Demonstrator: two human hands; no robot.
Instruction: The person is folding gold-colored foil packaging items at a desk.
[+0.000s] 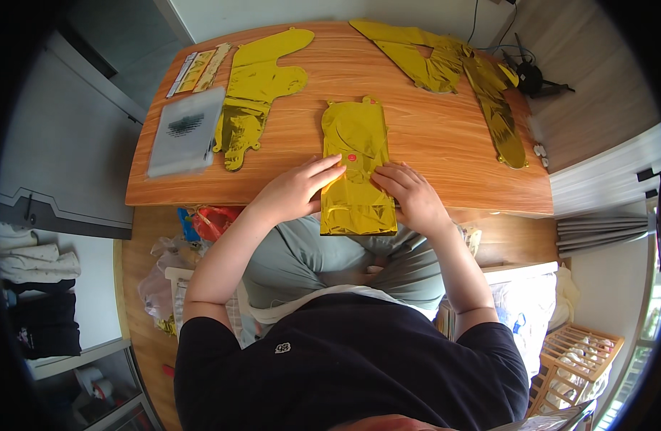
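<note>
A gold foil balloon [356, 133], flat and folded into a long strip, lies in front of me with its near end past the table's front edge. It has a red round spot near the middle. My left hand [296, 188] rests on its left edge, fingers stretched over the foil. On the opposite edge lies my right hand [414, 195], fingers extended and close together. Both thumbs are mostly hidden. Another flat gold foil balloon [255, 86] is spread at the left of the table, and a large angular one [424, 54] at the far right.
The wooden table [302, 136] also holds a stack of clear plastic bags [187, 133] and some paper strips [194, 70] at the left. A black stand with cables [533, 75] is at the far right. A slatted wooden rack [578, 359] stands at lower right.
</note>
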